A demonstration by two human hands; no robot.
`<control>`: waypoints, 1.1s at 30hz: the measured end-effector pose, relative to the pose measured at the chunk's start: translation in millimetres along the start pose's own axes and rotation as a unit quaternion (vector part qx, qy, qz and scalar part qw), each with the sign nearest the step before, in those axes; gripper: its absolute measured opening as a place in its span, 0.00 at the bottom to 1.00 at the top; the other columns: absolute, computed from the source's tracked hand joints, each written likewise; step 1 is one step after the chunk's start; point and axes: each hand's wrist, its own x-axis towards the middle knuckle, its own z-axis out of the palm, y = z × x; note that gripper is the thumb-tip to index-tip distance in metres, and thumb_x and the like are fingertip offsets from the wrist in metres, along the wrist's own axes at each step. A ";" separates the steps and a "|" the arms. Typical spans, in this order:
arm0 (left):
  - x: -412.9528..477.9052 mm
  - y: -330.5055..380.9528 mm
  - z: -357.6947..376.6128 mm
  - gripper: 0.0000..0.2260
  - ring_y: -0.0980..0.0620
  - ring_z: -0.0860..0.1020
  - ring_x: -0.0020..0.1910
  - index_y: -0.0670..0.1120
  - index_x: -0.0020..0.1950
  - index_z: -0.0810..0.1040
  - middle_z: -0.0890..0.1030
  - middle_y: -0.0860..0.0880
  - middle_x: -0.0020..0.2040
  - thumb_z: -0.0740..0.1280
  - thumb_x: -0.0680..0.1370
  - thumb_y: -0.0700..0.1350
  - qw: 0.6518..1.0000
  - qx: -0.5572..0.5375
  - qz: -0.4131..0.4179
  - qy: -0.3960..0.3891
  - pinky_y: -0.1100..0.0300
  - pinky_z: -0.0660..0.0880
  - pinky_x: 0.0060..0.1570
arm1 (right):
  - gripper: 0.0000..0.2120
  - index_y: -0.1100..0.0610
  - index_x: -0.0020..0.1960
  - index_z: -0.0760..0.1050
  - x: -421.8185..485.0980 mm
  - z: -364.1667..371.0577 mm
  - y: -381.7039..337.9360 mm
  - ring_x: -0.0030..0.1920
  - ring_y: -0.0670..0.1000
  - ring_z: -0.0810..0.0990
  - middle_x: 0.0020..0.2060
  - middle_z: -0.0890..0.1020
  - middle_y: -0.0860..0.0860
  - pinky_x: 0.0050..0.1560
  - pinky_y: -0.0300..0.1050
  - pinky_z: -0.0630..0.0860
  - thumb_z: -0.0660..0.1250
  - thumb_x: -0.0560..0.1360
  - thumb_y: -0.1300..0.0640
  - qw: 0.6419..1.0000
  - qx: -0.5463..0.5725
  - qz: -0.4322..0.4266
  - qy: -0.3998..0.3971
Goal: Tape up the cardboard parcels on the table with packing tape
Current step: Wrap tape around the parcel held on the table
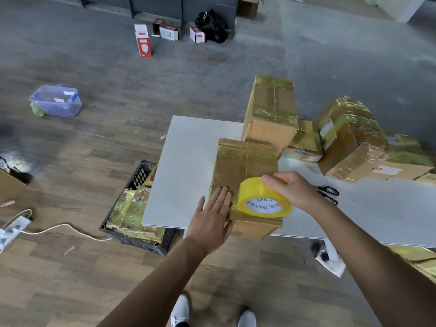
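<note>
The left hand point(212, 215) lies flat, fingers straight and close together, pressing on the near left face of a cardboard parcel point(245, 166). The right hand point(292, 190) curls over a yellow tape roll point(264, 200), fingers round its rim, holding it on edge against the parcel's near top, just beside the left fingertips. Whether a strip runs from the roll onto the cardboard I cannot quite tell, as the tape is clear and that spot is blurred.

The parcel sits at the near edge of the white bench point(184, 175), its near end a little past the edge, with glossy tape banded across it. Just behind it stands a taller parcel point(271, 109), upright and taped round. To the right is a heap of taped parcels point(349, 142). Black-handled scissors point(329, 192) lie on the bench just beyond the right wrist.

On the floor beside the bench's left edge a black crate point(141, 173) holds more wrapped parcels. Farther left lie a white power strip point(14, 228) and a blue plastic tub point(56, 101).
</note>
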 end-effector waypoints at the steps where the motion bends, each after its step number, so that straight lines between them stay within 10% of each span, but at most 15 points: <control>1: -0.2 1.0 0.4 0.33 0.52 0.44 0.77 0.43 0.80 0.51 0.50 0.48 0.80 0.42 0.79 0.60 1.000 0.000 -0.007 0.012 0.44 0.59 0.74 | 0.33 0.66 0.38 0.74 -0.5 1.2 0.6 0.33 0.49 0.69 0.30 0.68 0.52 0.40 0.46 0.64 0.66 0.73 0.33 1.000 0.001 -0.002 0.003; 7: -1.4 6.0 -10.0 0.32 0.52 0.34 0.77 0.45 0.79 0.38 0.36 0.49 0.78 0.43 0.81 0.60 0.999 0.037 -0.003 -0.018 0.43 0.46 0.77 | 0.28 0.55 0.31 0.56 -3.2 -12.2 -6.9 0.28 0.49 0.58 0.26 0.56 0.47 0.34 0.46 0.55 0.67 0.74 0.38 0.982 -0.182 -0.024 0.046; 13: 8.5 31.6 -24.3 0.35 0.45 0.37 0.79 0.39 0.79 0.37 0.37 0.42 0.79 0.53 0.82 0.55 0.998 0.045 0.010 -0.043 0.45 0.37 0.76 | 0.25 0.54 0.30 0.64 -6.9 -11.8 -10.7 0.29 0.46 0.64 0.28 0.62 0.45 0.29 0.42 0.57 0.64 0.77 0.38 0.970 -0.237 -0.017 0.056; 20: 7.3 36.9 -20.0 0.36 0.46 0.36 0.78 0.39 0.78 0.34 0.36 0.43 0.79 0.54 0.82 0.54 0.997 0.056 0.014 -0.052 0.48 0.34 0.76 | 0.27 0.57 0.31 0.59 -10.0 -18.5 12.7 0.30 0.48 0.59 0.28 0.57 0.48 0.35 0.47 0.56 0.68 0.76 0.43 0.993 -0.089 -0.052 0.049; 33: 28.2 73.0 -23.5 0.41 0.44 0.35 0.78 0.38 0.77 0.32 0.35 0.41 0.79 0.56 0.80 0.58 0.998 0.025 0.019 -0.049 0.45 0.35 0.75 | 0.28 0.55 0.30 0.56 -8.1 -35.8 20.1 0.27 0.49 0.60 0.25 0.56 0.48 0.34 0.46 0.58 0.65 0.74 0.38 0.983 -0.172 -0.049 0.053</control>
